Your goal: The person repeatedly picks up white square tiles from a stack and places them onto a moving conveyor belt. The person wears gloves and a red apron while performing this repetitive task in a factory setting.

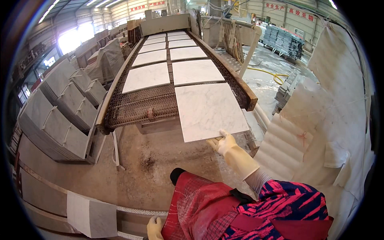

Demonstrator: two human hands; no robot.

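Note:
My right hand [229, 149], in a cream rubber glove, grips the near edge of a square white marble tile [210, 112]. Its thumb lies on top and the fingers go underneath. The tile's far part rests on the end of a mesh conveyor belt [136, 105], while its near part juts past the end. Down at the lower edge, my left hand [155, 229], gloved alike, is beside a pale rail [136, 211]. Its fingers look slightly apart with nothing seen in them; the rest is cut off.
More white tiles [147, 77] lie in two rows along the belt. Grey-white slabs [66, 134] lean on a rack at left. A stack of tiles [102, 219] stands on the rails at lower left. Pale sheeting [316, 132] hangs at right; a yellow hose [276, 76] crosses the wet floor.

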